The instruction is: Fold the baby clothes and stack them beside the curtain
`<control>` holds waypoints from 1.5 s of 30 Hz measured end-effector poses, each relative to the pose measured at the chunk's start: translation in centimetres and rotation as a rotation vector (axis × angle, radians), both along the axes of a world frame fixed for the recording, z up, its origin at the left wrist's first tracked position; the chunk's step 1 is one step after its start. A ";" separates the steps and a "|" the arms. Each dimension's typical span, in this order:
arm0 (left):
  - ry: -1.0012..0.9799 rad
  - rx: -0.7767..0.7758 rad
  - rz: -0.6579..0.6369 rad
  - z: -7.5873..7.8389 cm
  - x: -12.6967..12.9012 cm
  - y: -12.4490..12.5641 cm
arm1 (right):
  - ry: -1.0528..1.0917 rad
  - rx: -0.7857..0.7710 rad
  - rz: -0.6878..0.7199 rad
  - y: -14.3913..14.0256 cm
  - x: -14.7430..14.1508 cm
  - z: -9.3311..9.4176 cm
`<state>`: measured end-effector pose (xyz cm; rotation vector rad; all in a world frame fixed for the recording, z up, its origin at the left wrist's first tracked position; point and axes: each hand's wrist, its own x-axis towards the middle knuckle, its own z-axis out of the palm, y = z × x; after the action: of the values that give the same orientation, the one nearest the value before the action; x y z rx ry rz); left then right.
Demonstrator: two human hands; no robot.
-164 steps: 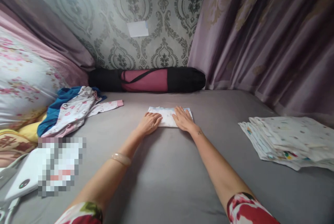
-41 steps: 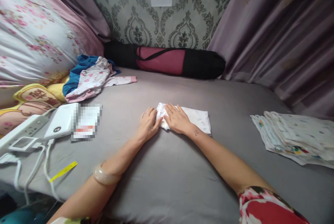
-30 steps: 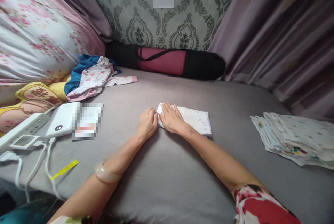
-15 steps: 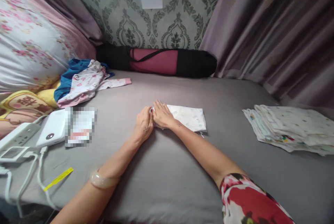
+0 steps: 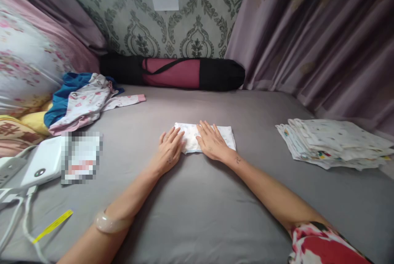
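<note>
A folded white cloth [image 5: 190,137] with a faint print lies flat on the grey sheet [image 5: 197,210] in front of me. My left hand [image 5: 170,148] rests at its left end, fingers stretched out and partly over the edge. Flat on the middle and right part of the cloth lies my right hand [image 5: 212,141], its fingers extended. Both palms face down and neither hand grips anything. The cloth's underside and the parts below my fingers are hidden.
A stack of folded printed cloths [image 5: 335,141] sits at the right. Crumpled clothes [image 5: 86,102] lie at the left, near a white power bank [image 5: 44,159] with cables and a yellow strip [image 5: 53,226]. A black and maroon long bag [image 5: 172,72] lies along the wall.
My right hand has slid rightward across the cloth, away from my left hand. The left fingers have gone from bunched at the cloth's edge to stretched out. The view has shifted slightly right.
</note>
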<state>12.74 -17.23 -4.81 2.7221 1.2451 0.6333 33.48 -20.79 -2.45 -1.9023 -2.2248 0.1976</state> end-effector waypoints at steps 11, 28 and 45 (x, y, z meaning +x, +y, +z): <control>0.155 -0.088 -0.020 -0.2 -0.2 -0.1 | 0.060 -0.054 -0.004 0.0 0.5 -0.4; 0.119 -0.106 -0.008 -0.4 -0.4 0.0 | 0.024 -0.060 -0.147 -1.6 3.9 0.0; 0.094 -0.091 0.039 0.7 0.7 0.5 | -0.065 -0.085 -0.218 -2.0 6.2 -0.6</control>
<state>13.39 -16.72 -4.07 2.6878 1.3155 0.4449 39.64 -22.77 -3.08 -2.2078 -2.0576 0.2013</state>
